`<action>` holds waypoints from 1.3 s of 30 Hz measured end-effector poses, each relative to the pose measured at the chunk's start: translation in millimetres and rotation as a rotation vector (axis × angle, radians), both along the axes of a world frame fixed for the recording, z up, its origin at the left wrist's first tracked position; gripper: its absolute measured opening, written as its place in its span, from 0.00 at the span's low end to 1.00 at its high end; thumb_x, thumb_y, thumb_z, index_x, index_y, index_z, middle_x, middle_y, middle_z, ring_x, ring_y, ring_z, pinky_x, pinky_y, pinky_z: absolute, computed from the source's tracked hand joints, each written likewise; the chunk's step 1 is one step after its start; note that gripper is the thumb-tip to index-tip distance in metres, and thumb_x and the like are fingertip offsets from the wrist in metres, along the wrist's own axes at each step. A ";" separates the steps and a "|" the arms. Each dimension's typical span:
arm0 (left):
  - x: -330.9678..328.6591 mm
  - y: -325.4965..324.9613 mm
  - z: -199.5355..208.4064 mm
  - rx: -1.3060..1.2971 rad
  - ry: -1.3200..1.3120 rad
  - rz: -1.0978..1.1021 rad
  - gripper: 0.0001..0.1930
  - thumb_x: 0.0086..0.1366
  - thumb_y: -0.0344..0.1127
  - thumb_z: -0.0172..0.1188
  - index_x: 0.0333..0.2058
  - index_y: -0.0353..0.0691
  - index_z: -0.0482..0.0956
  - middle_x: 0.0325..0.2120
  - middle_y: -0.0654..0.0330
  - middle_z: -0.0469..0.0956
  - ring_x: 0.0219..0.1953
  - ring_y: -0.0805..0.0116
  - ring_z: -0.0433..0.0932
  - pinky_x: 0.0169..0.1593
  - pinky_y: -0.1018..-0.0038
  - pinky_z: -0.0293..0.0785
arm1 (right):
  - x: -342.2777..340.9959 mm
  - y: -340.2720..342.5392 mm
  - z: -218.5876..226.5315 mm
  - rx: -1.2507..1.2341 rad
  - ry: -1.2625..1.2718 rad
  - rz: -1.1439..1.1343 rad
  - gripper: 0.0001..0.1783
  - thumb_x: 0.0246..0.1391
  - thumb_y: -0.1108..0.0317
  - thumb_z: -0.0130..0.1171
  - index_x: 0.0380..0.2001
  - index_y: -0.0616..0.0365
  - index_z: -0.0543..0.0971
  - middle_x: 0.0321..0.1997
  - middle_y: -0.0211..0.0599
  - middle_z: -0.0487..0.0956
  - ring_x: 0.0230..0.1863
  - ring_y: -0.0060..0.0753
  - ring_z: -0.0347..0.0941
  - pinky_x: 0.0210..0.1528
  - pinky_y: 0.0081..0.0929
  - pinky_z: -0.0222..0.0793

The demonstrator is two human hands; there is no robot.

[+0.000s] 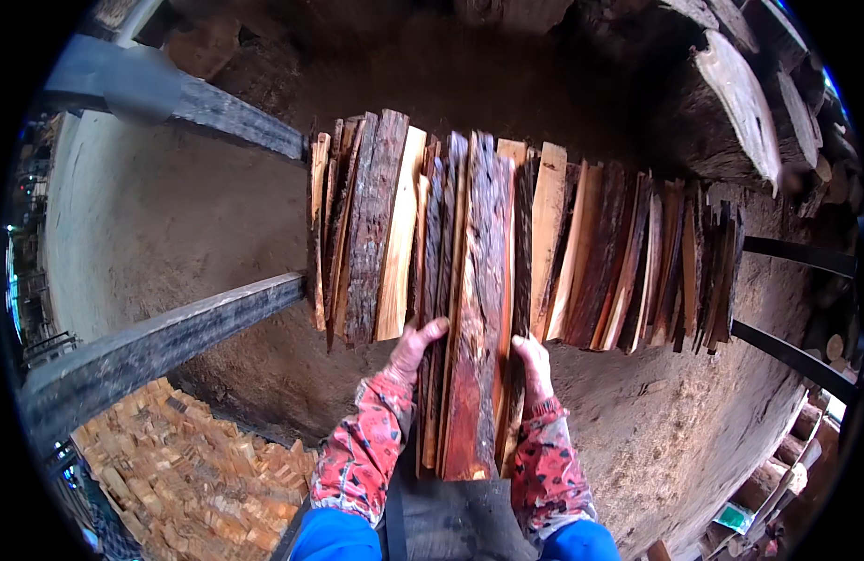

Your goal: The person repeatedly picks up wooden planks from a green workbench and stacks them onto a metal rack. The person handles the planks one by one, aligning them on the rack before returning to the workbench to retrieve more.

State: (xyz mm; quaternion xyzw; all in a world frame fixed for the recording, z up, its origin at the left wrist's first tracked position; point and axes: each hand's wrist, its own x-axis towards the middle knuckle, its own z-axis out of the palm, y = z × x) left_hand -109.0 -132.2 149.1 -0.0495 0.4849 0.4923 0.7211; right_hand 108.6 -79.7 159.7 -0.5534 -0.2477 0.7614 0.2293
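Note:
A bundle of long split wood slabs (474,374), some with bark, stands out toward me from a row of similar slabs. My left hand (415,348) presses against the bundle's left side with its thumb up, and my right hand (533,367) clasps the right side. Between them the bundle is squeezed, its near ends reaching back between my forearms. Left of it more bark-edged slabs (376,234) lie side by side, and to the right a longer run of slabs (619,252) continues. The fingers under the bundle are hidden.
Two dark beams (170,346) run in from the left, and dark rails (796,360) leave the row at the right. A heap of cut wood pieces (198,467) lies at lower left. Large logs (740,103) are stacked at upper right. Sawdust (675,421) covers the ground.

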 end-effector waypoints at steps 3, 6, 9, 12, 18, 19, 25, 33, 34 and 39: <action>-36.8 31.6 -24.2 0.049 0.232 -0.081 0.35 0.55 0.49 0.67 0.55 0.32 0.68 0.44 0.57 0.76 0.44 0.65 0.76 0.51 0.70 0.72 | -27.8 33.0 -32.6 0.051 0.001 0.018 0.24 0.58 0.57 0.55 0.52 0.62 0.72 0.47 0.27 0.75 0.49 0.21 0.66 0.56 0.22 0.59; -41.4 65.5 -21.6 -0.020 0.719 -0.063 0.45 0.53 0.51 0.70 0.61 0.29 0.59 0.52 0.51 0.72 0.53 0.61 0.71 0.60 0.69 0.63 | -55.8 52.9 -84.6 0.411 -0.083 0.101 0.34 0.60 0.53 0.55 0.60 0.67 0.64 0.56 0.39 0.70 0.56 0.32 0.64 0.61 0.28 0.56; -46.9 69.3 -71.8 0.077 1.218 -0.350 0.56 0.50 0.51 0.72 0.66 0.29 0.45 0.63 0.38 0.55 0.66 0.51 0.56 0.67 0.66 0.54 | -72.9 47.2 -163.6 0.665 -0.651 0.466 0.40 0.60 0.52 0.54 0.62 0.73 0.56 0.62 0.66 0.61 0.64 0.60 0.58 0.67 0.39 0.52; -32.4 48.6 -97.0 0.038 1.419 -0.452 0.58 0.46 0.46 0.75 0.66 0.33 0.44 0.63 0.38 0.57 0.65 0.44 0.57 0.66 0.63 0.56 | -87.2 34.0 -188.2 0.725 -0.721 0.496 0.40 0.59 0.52 0.54 0.62 0.74 0.56 0.62 0.66 0.61 0.63 0.62 0.58 0.66 0.41 0.54; -34.7 48.1 -97.2 -0.179 1.440 -0.530 0.57 0.44 0.50 0.74 0.66 0.35 0.47 0.59 0.38 0.62 0.60 0.43 0.64 0.62 0.60 0.62 | -87.8 47.5 -162.4 0.609 -0.770 0.647 0.39 0.57 0.46 0.53 0.59 0.70 0.61 0.60 0.62 0.64 0.61 0.61 0.61 0.61 0.44 0.60; -31.6 54.5 -84.0 -0.236 1.404 -0.565 0.55 0.46 0.51 0.73 0.65 0.33 0.49 0.59 0.38 0.63 0.59 0.42 0.65 0.61 0.60 0.63 | -84.9 44.5 -162.5 0.610 -0.767 0.646 0.40 0.57 0.45 0.53 0.59 0.69 0.62 0.60 0.62 0.64 0.61 0.61 0.61 0.61 0.44 0.60; -14.5 -1.3 -71.2 -0.182 1.457 -0.459 0.48 0.51 0.45 0.70 0.64 0.31 0.51 0.59 0.37 0.62 0.60 0.43 0.64 0.62 0.61 0.62 | -39.5 -12.3 -123.5 0.614 -0.694 0.777 0.36 0.55 0.48 0.57 0.58 0.64 0.66 0.59 0.64 0.65 0.60 0.62 0.62 0.62 0.44 0.61; 15.8 -152.9 -42.1 -0.466 1.225 -0.493 0.40 0.51 0.39 0.70 0.59 0.30 0.60 0.53 0.39 0.71 0.53 0.50 0.74 0.53 0.63 0.73 | 66.2 -69.4 -29.8 0.478 -0.739 1.103 0.31 0.53 0.50 0.58 0.53 0.63 0.73 0.46 0.54 0.77 0.49 0.52 0.74 0.51 0.40 0.70; 19.9 -170.5 -33.0 -0.492 1.142 -0.482 0.40 0.52 0.42 0.69 0.59 0.30 0.61 0.52 0.37 0.71 0.53 0.45 0.74 0.55 0.62 0.72 | 78.0 -68.8 -29.0 0.453 -0.742 1.171 0.30 0.53 0.50 0.58 0.51 0.63 0.75 0.40 0.51 0.80 0.45 0.48 0.77 0.49 0.39 0.72; 73.6 -250.2 32.8 -0.702 0.897 -0.298 0.37 0.52 0.41 0.69 0.56 0.29 0.64 0.49 0.42 0.74 0.49 0.54 0.77 0.52 0.65 0.75 | 90.6 -31.3 17.8 0.383 -0.671 1.304 0.27 0.51 0.53 0.60 0.49 0.63 0.77 0.39 0.50 0.82 0.42 0.43 0.79 0.46 0.35 0.74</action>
